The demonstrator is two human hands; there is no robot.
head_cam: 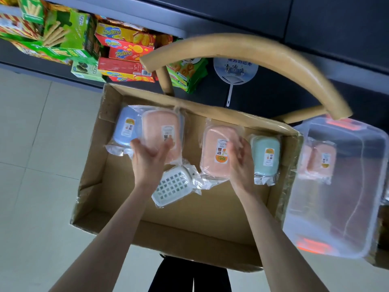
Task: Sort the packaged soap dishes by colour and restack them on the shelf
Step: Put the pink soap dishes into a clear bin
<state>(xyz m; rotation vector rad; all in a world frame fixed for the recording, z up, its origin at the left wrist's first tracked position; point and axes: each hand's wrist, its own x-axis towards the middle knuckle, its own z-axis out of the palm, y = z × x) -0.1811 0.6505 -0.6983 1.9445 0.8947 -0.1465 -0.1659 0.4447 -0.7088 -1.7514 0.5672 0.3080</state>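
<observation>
Several plastic-wrapped soap dishes lie in an open cardboard box (109,186). My left hand (147,157) grips the near end of a pink dish (160,131), which overlaps a blue dish (125,127) at the box's far left. My right hand (240,159) holds the right side of a second pink dish (214,152). Just right of it stands a pale green dish (266,154). Between my wrists, a white dish (172,184) lies grid-side up.
A clear plastic bin (347,207) with orange latches sits right of the box, with pink dishes (320,159) in it. A wooden chair back (242,49) arches over the box. Dark shelves behind hold snack boxes (124,49) and a hand fan (234,70).
</observation>
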